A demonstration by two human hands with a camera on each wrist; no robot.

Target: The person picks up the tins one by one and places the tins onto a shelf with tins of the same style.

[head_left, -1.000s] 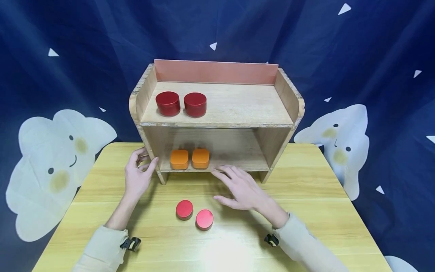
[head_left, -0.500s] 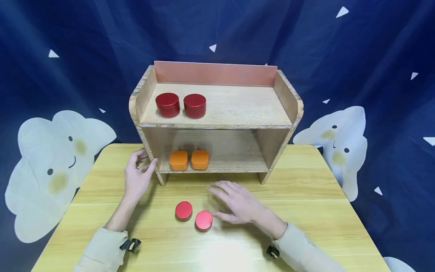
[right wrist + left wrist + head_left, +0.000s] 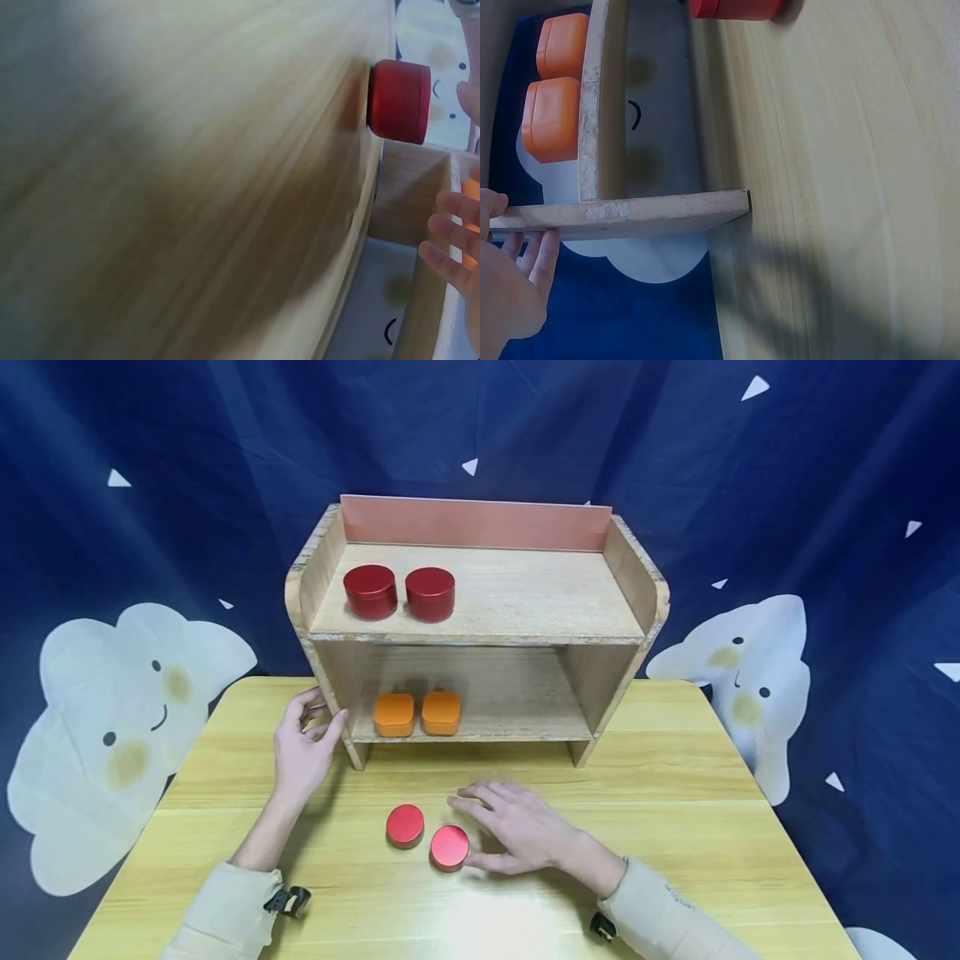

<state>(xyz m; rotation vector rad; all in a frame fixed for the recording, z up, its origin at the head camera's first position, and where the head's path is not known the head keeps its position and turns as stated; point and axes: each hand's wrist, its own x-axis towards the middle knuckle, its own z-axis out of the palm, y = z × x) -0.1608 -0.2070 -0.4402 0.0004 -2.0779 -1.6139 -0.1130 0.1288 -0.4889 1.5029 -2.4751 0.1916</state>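
Observation:
My left hand (image 3: 302,752) holds the left side panel of a small wooden shelf (image 3: 480,639). In the left wrist view its thumb lies on one face of the panel and its fingers (image 3: 546,259) on the other. Over the table my right hand (image 3: 521,827) is spread, thumb tip right at the edge of a round red tin (image 3: 450,847) and fingers beyond it. A second round red tin (image 3: 405,825) stands just left of that one. The right wrist view has a red tin (image 3: 399,101) near the spread fingers (image 3: 450,266).
Two larger dark red tins (image 3: 371,592) stand at the left of the top shelf board. Below them, two orange square tins (image 3: 394,715) sit on the lower board. The light wood table (image 3: 675,802) backs onto a blue cloth (image 3: 480,427) with cloud faces.
My right hand has moved down and left, from the lower shelf edge to beside the right small red tin. The left hand stays on the side panel.

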